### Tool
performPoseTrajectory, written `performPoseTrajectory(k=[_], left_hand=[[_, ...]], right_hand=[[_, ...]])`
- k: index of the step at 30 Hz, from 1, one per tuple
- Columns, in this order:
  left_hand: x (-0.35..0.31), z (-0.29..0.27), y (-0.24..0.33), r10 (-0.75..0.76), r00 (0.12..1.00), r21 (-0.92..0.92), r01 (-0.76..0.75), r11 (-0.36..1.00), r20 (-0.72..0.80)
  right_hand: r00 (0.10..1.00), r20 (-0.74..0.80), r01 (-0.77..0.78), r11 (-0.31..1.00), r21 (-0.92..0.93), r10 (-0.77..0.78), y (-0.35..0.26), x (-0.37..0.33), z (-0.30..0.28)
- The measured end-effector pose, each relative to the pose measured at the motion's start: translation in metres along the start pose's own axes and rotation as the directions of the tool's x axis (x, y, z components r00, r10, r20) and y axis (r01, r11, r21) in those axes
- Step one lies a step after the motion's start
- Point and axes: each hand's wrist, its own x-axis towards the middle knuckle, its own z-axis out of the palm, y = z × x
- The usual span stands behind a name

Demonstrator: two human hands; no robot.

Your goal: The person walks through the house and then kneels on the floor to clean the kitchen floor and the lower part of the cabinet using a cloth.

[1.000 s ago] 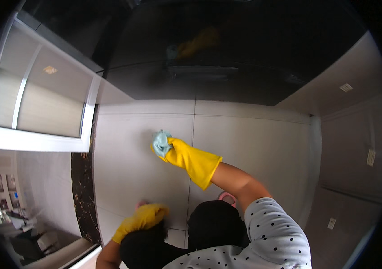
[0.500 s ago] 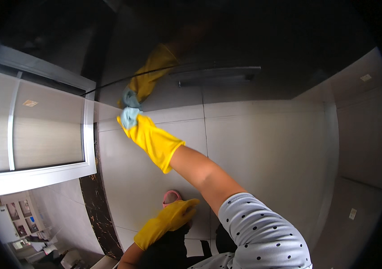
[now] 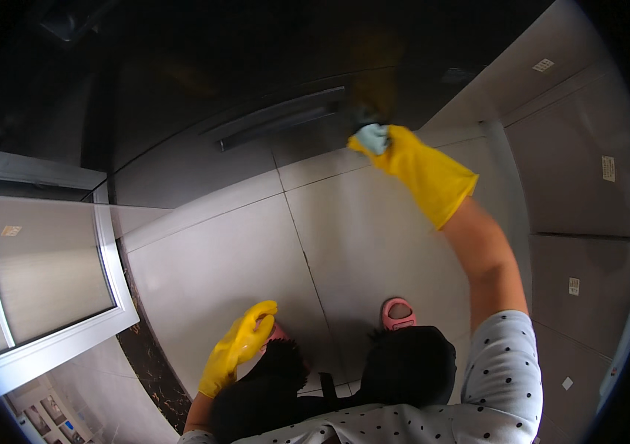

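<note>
R hand is up at the top, right of centre, w/ cloth under its fingers on the wall, just right of a long bar handle. L hand is low, left of centre, above the floor tiles. Slipper lies to its right; window frame at far left.

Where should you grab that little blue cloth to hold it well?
Probably around its bunched middle, coming from the tiled side. The blue cloth is crumpled and pressed against the dark glossy wall, so only its outer face is free. The right hand in a yellow glove already cups it there.
</note>
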Motion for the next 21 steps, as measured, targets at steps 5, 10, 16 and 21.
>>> performPoseTrajectory(k=[5,10,16,21], left_hand=[[0.004,-0.013,-0.010,0.021,1.000,-0.019,-0.021,1.000,-0.022],[0.016,-0.017,-0.018,0.053,0.999,-0.053,-0.053,0.997,-0.002],[0.041,0.004,-0.020,0.123,0.992,-0.092,-0.119,0.989,0.038],[0.026,0.001,-0.052,-0.029,0.998,-0.129,0.022,0.991,-0.054]], right_hand=[[0.888,-0.017,0.457,0.874,0.166,-0.460,-0.045,-0.013,-0.030],[0.987,0.039,-0.152,0.988,-0.026,0.153,0.146,-0.056,0.002],[0.278,0.459,-0.916,0.088,0.392,0.844,0.277,-0.059,0.066],[0.748,0.138,-0.657,0.754,0.014,0.649,0.222,-0.081,0.108]])
